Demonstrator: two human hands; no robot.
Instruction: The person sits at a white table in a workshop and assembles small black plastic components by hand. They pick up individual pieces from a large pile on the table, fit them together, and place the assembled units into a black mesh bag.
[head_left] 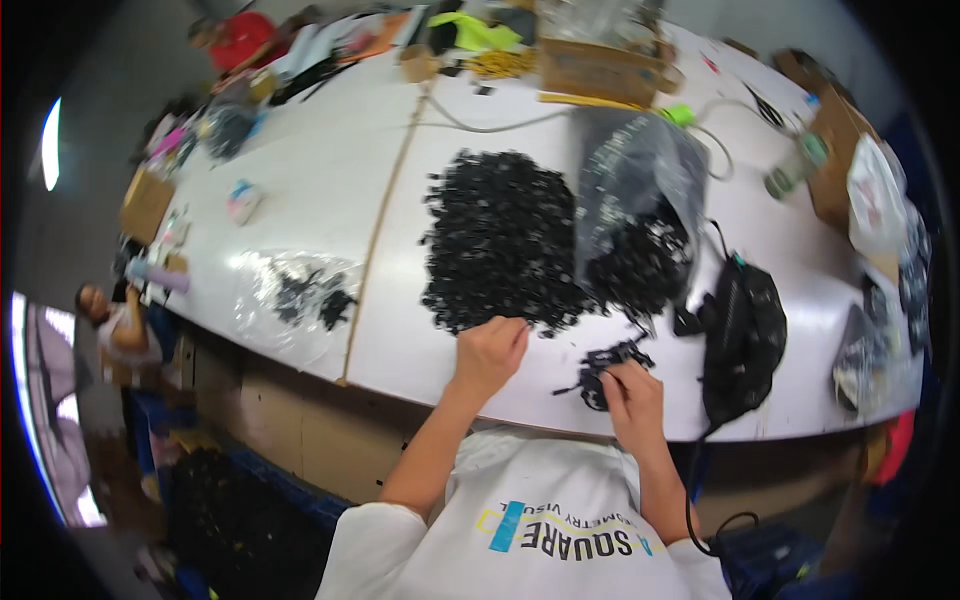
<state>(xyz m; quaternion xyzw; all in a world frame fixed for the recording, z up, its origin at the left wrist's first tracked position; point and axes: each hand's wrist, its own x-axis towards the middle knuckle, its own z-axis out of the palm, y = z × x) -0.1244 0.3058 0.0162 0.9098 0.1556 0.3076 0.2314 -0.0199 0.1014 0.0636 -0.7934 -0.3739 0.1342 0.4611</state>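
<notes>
In the head view, the person's left hand (489,350) is resting at the near edge of a wide, dense block of small black strips (500,235) that is lying on the white desk (530,395). Its fingers are bending in and drawing close together, with the tips sitting right at the block's lower margin; whether they are gripping a strip I cannot tell, as the pieces are too small and blurred.

The right hand (635,395) is sitting farther right, over a small separate pile of black pieces (592,391). Its fingers are pointing down into that pile and touching it, the pile spreading out to their left and beyond the tips. The gap between them is narrow, but whether they are holding a piece I cannot tell.

Beyond the right hand, a looser heap of black pieces (640,265) is spilling from the mouth of a translucent plastic bag (612,150), bordering the block's right side. A black fabric bag (745,340) is lying to the right of the pile, apart from the fingers.
</notes>
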